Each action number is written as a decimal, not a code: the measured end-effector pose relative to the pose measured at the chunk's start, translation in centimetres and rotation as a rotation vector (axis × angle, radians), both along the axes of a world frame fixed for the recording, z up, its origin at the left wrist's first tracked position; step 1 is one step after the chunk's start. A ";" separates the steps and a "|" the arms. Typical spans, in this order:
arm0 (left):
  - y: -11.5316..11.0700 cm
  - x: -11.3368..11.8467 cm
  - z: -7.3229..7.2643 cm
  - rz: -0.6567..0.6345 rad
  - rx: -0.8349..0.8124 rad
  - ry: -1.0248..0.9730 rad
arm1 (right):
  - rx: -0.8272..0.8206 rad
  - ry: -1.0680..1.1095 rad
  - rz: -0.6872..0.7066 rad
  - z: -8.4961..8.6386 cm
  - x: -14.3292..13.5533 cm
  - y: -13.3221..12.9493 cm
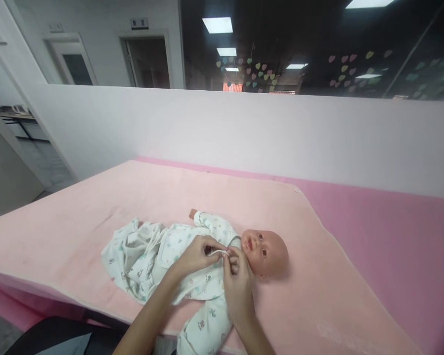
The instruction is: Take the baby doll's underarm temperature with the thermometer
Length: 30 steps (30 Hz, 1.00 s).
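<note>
A baby doll [272, 251] lies on its back with its head to the right, dressed in a white patterned outfit [175, 241]. My left hand [202, 255] is over the doll's chest, fingertips pinched on the white edge of the outfit near the neck. Right beside it, my right hand [239, 281] pinches the same edge, close under the doll's chin. The fingertips of both hands nearly meet. One sleeve [207, 325] stretches toward the front edge, and a small doll hand [193, 213] shows at the far sleeve.
A pale pink mat [299, 305] lies under the doll, over a brighter pink cover [392, 236]. Behind it stands a white wall [244, 128] with dark glass above. The mat's front edge runs close to my body.
</note>
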<state>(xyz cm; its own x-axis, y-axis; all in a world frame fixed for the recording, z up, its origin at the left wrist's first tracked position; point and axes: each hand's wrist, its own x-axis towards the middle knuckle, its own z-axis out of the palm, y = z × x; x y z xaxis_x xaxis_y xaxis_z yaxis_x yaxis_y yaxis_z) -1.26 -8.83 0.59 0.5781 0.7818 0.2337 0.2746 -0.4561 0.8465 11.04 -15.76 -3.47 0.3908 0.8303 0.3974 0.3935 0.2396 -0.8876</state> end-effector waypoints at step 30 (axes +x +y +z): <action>-0.2 -0.3 0.3 -0.098 -0.121 -0.095 | 0.076 -0.111 0.040 0.6 0.3 -0.1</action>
